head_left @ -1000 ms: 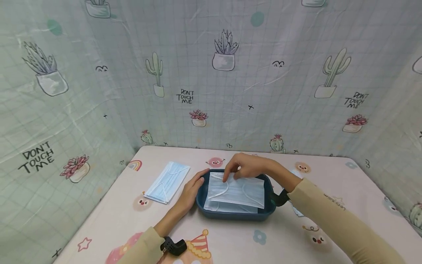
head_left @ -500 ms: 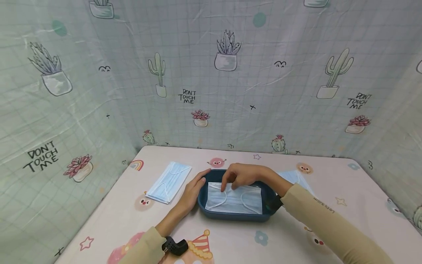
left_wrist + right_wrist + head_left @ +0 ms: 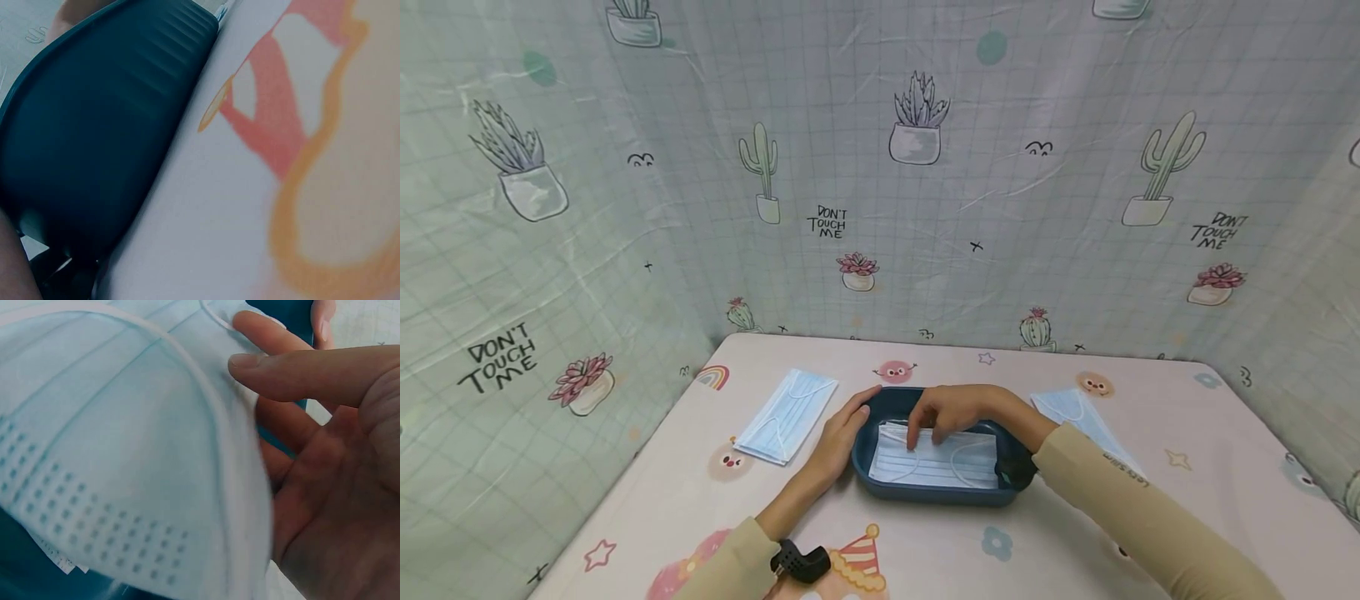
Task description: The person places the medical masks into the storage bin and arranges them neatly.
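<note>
A dark blue plastic box stands on the table with light blue face masks lying flat inside. Against the box's left side rests my left hand, its fingers fairly straight along the rim. My right hand reaches into the box from above and holds the top mask near its far edge. In the right wrist view, the thumb lies in front of this mask and other fingers pass behind its edge. The left wrist view has mainly the box's outer wall; little of the left hand shows there.
More masks lie on the table left of the box. Another mask or stack lies to the right, partly behind the right sleeve. A patterned cloth hangs behind the table and down its sides.
My right hand has lowered the top mask into the box, toward the near side, over the masks beneath. The left hand stays at the box's left side.
</note>
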`<action>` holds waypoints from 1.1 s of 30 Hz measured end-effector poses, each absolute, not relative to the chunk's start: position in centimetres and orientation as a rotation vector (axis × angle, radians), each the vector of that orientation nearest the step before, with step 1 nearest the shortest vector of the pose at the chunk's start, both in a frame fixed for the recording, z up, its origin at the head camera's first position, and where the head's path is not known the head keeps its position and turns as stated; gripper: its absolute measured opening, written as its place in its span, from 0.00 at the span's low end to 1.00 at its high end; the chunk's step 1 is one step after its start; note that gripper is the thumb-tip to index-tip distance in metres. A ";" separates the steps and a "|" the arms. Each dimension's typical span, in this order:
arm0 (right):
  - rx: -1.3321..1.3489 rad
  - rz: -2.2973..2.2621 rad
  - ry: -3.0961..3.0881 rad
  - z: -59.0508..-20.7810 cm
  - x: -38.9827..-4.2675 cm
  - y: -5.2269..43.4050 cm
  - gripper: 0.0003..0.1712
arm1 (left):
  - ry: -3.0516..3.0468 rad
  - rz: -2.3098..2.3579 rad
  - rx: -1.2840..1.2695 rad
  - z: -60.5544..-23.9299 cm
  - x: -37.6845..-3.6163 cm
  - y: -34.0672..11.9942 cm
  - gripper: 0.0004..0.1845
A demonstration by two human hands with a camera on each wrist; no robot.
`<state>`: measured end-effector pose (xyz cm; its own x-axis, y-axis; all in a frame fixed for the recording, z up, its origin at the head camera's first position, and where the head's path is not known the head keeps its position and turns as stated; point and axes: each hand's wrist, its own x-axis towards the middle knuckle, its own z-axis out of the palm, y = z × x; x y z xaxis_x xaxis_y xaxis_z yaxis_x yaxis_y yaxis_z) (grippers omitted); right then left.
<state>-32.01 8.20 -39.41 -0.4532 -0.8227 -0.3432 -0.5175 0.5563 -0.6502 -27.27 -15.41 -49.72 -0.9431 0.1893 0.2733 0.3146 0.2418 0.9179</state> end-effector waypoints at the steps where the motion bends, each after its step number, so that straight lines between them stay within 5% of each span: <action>1: -1.070 -0.600 2.151 -39.4 -32.0 8.2 0.22 | -2.393 -1.808 -0.485 -49.7 -27.3 -15.4 0.22; 33: -0.986 -0.440 2.407 -39.3 -31.8 7.6 0.19 | -2.411 -1.807 -0.486 -49.5 -26.9 -15.4 0.22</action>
